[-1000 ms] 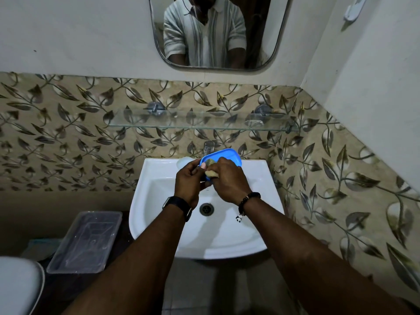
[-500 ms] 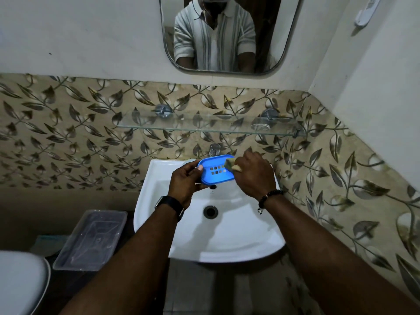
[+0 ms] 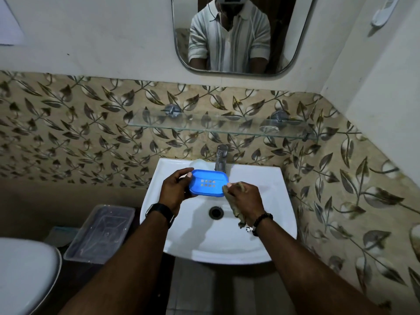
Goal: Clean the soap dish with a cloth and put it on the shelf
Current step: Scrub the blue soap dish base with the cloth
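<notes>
**Head view: soap dish mid-wipe over the sink, shelf not yet reached**

The blue soap dish (image 3: 208, 183) is held over the far part of the white sink (image 3: 261, 178), just on the near side of the tap (image 3: 221, 158), presumably so drips land in the basin. It is gripped at its left end by the left hand (image 3: 176, 192), thumb on the rim and fingers curled beneath. Cavity and drain slots are turned up toward the camera, likely for inspection.

The cloth (image 3: 237, 209) is bunched in the right hand (image 3: 245, 198), fingers closed round it, and is pressed against the dish's right end. A tail of it hangs toward the drain (image 3: 216, 212). Wiping is judged to be in progress.

The glass shelf (image 3: 216, 126) is mounted on the tiled wall above the tap, well apart from the dish.

Hidden: the dish underside, the left fingers beneath it, and most of the cloth inside the fist. A pale rounded object (image 3: 198, 163) on the sink ledge behind the dish cannot be identified. Residue on the dish cannot be judged in this light.
</notes>
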